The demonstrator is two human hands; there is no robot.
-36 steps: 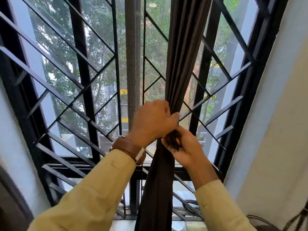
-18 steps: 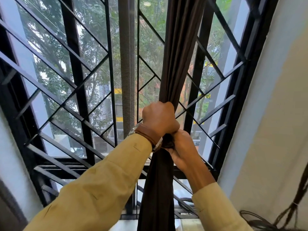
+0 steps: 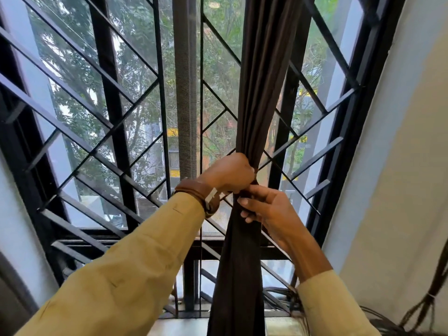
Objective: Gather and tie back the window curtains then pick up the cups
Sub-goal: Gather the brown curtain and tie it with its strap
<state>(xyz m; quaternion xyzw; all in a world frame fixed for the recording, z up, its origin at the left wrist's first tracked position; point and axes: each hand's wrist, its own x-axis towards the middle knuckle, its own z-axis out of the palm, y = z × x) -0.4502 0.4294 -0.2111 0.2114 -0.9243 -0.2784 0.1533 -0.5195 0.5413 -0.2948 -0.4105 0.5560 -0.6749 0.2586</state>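
A dark brown curtain (image 3: 264,93) hangs gathered into one narrow bunch in front of the barred window. My left hand (image 3: 230,173) grips the bunch at its pinched waist, fist closed round the cloth, with a brown leather watch strap on the wrist. Just below and to the right, my right hand (image 3: 269,209) pinches the dark fabric at the same waist with its fingertips. Whether that piece is a tie band or a fold of the curtain cannot be made out. No cups are in view.
A black metal window grille (image 3: 116,132) with diagonal bars fills the view behind the curtain. A grey mesh strip (image 3: 185,93) runs vertically at centre. A pale wall (image 3: 400,166) stands at the right, with dark cables (image 3: 426,306) hanging at its lower corner.
My left hand has stayed gripping the curtain's waist. My right hand has slid down and out from under the left, its fingers now pinching the fabric just below the fist.
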